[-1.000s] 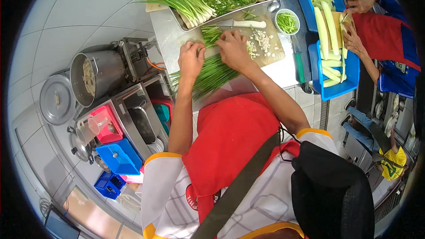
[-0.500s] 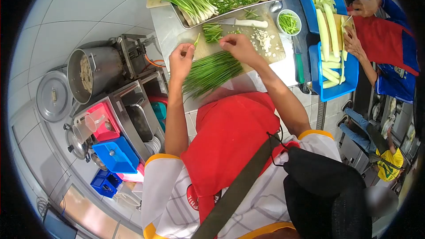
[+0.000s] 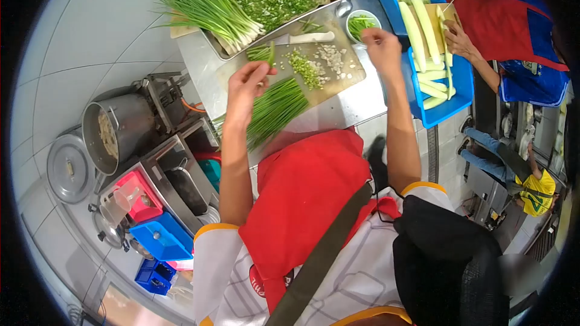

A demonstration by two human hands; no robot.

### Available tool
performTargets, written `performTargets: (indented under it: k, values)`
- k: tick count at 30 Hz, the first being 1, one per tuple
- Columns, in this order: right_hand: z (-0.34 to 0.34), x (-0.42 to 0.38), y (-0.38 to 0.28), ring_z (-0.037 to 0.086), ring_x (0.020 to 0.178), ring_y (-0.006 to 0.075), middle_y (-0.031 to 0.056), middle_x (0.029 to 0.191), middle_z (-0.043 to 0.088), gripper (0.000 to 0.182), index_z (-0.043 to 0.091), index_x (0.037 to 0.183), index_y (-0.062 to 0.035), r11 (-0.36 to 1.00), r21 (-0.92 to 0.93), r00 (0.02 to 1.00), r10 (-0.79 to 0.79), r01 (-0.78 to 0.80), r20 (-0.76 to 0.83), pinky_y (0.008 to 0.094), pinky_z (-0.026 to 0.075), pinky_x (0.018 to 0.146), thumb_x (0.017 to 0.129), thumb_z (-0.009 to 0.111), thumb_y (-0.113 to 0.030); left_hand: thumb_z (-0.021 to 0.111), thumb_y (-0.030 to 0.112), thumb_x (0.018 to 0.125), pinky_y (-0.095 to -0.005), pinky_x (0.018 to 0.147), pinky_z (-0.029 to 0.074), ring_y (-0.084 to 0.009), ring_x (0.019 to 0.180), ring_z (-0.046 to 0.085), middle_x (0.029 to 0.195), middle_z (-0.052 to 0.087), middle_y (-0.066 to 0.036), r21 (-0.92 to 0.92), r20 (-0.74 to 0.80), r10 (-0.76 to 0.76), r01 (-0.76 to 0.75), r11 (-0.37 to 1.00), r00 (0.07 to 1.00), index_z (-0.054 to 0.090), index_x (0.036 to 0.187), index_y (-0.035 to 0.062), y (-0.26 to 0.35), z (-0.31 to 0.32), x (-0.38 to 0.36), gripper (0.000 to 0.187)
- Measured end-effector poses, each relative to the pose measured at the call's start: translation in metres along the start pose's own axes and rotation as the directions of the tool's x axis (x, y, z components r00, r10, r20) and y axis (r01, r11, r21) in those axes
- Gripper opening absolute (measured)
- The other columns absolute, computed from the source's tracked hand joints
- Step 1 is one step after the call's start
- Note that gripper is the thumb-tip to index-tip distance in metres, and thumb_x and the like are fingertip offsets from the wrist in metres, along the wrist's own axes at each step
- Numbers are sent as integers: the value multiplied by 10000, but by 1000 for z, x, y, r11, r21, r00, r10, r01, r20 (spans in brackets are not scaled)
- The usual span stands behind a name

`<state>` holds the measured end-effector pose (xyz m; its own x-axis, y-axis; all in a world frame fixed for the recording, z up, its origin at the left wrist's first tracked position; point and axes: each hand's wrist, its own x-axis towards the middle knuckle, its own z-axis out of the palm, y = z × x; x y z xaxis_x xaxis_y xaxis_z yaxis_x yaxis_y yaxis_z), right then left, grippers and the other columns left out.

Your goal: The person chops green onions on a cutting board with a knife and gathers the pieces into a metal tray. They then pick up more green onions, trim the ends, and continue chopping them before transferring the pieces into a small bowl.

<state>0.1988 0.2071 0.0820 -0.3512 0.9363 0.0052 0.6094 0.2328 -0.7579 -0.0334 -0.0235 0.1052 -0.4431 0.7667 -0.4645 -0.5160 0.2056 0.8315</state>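
Through the head camera I had the left hand [image 3: 249,84] just left of the picture's upper middle, thumb and fingers pinched on a short green stalk [image 3: 272,54]. The stalk rose from that grip toward the top of the frame, its long axis nearly upright there. The right hand [image 3: 383,53] hung well apart from it, at the upper right of the middle, fingers bent and pointing up and left at the white bowl [image 3: 349,28]. I could not tell whether that second grip was grasping anything.

The relation I read as deciding was the stalk's to the bowl: the bowl lay to the right of the left grip and somewhat higher in the picture, and the right hand was much the nearer, its fingertips overlapping the bowl's lower right edge. I could not judge whether they touched it.

Below and right of the left wrist, a bundle of long green stems [image 3: 281,104] slanted from lower left to upper right, partly on the cutting board [image 3: 339,86]. The left hand was nearer to this one. Above that board's middle, a knife [image 3: 313,37] lay with its white handle to the right, between the two hands.
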Motion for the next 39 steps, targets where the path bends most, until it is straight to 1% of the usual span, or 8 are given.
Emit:
performTargets:
  k: [3, 7, 9, 11, 27, 29, 33, 39]
  values:
    - [-10, 11, 6, 673, 833, 429, 198, 957, 719, 218, 748, 1032, -32, 887, -448, 981, -170, 111, -93, 442, 543, 764, 903, 621, -154, 672, 169, 946, -182, 521, 371, -49, 679, 548, 926, 730, -78, -16, 42, -18, 19, 1000, 999, 684, 1052, 26, 11, 20, -1, 179]
    - [-1, 2, -17, 686, 785, 321, 153, 928, 726, 240, 735, 1065, -24, 840, -470, 914, -379, 273, -147, 373, 535, 741, 920, 633, -185, 673, 165, 944, -178, 509, 368, -46, 673, 549, 898, 727, -65, -47, 77, -7, 11, 999, 997, 691, 1014, 36, 23, 40, -5, 148]
    - [3, -14, -52, 635, 733, 159, 72, 864, 720, 267, 734, 1066, -14, 928, 369, 981, -31, -42, 189, 297, 503, 694, 924, 666, -229, 675, 169, 942, -177, 512, 367, -44, 676, 547, 896, 727, -62, -41, 93, 3, 1, 999, 996, 692, 1013, 36, 26, 47, -7, 151]
    - [8, -31, -82, 548, 708, 63, 4, 826, 689, 278, 735, 1044, -1, 830, 557, 934, -161, -46, 317, 249, 465, 649, 919, 692, -245, 677, 173, 941, -175, 515, 365, -41, 678, 544, 894, 726, -58, -39, 111, 15, -11, 999, 994, 694, 1011, 36, 27, 51, -7, 155]
    - [-1, -36, -83, 599, 782, 101, 33, 878, 657, 197, 665, 964, 0, 802, 556, 799, -180, -218, 573, 288, 498, 726, 965, 597, -185, 666, 180, 950, -237, 689, 459, -71, 777, 603, 855, 694, -28, 357, 118, 269, -294, 887, 956, 690, 1008, -1, 17, 66, -8, 192]
    - [-9, -28, -76, 608, 789, 129, 44, 849, 636, 218, 620, 872, -11, 581, 716, 838, -102, -387, 536, 308, 504, 734, 974, 561, -193, 662, 163, 943, -244, 692, 470, -74, 733, 588, 816, 697, -36, 378, 92, 297, -309, 873, 951, 696, 990, -16, 20, 64, -8, 188]
    - [-16, -21, -74, 635, 733, 126, 86, 825, 693, 150, 640, 879, -9, 665, 700, 958, 86, -259, 273, 275, 524, 676, 945, 577, -127, 660, 158, 942, -246, 687, 469, -74, 726, 584, 821, 698, -30, 362, 102, 259, -278, 890, 960, 699, 989, -11, 26, 56, -9, 179]
    - [-3, -38, -85, 648, 789, 121, 87, 872, 705, 107, 679, 965, 7, 727, 676, 967, -71, -117, 245, 262, 520, 694, 957, 603, -69, 674, 186, 944, -227, 687, 454, -67, 764, 596, 851, 699, -22, 329, 141, 239, -273, 904, 961, 700, 1006, 4, 28, 63, -8, 194]
